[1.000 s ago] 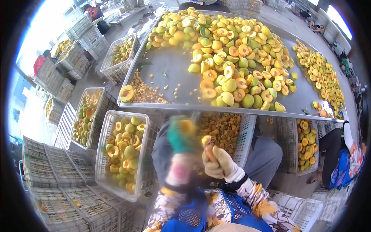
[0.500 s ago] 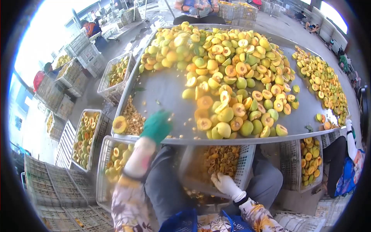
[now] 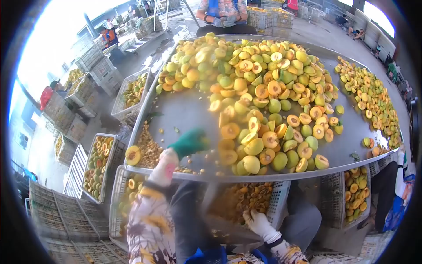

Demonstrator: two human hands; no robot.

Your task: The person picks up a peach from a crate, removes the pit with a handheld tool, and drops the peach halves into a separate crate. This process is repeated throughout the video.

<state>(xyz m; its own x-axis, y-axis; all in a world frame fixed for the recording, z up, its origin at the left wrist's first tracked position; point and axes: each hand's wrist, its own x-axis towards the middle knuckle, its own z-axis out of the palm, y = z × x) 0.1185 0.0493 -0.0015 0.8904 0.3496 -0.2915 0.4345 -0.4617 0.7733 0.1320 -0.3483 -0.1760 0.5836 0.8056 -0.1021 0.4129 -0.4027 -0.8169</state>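
Note:
My left hand point(image 3: 189, 142), in a green glove, is stretched out over the metal table point(image 3: 187, 108), motion-blurred, with its fingers pointing at the near edge of a big pile of yellow-green fruit and cut halves point(image 3: 263, 92). Nothing shows in that hand. My right hand point(image 3: 259, 222), in a white glove, rests low at the rim of a grey plastic crate of brown pits point(image 3: 246, 198) under the table's front edge. Its fingers are curled, and what they hold, if anything, is hidden.
Loose pits point(image 3: 149, 147) and one fruit half point(image 3: 132, 155) lie on the table's near left corner. Crates of fruit halves point(image 3: 99, 158) stand to my left, with another point(image 3: 356, 193) at right. One person point(image 3: 224, 11) sits across the table and one point(image 3: 395, 193) at my right.
My left hand left my lap and swung up over the table toward the pile. My right hand dropped from chest height to the pit crate. The view tilted up.

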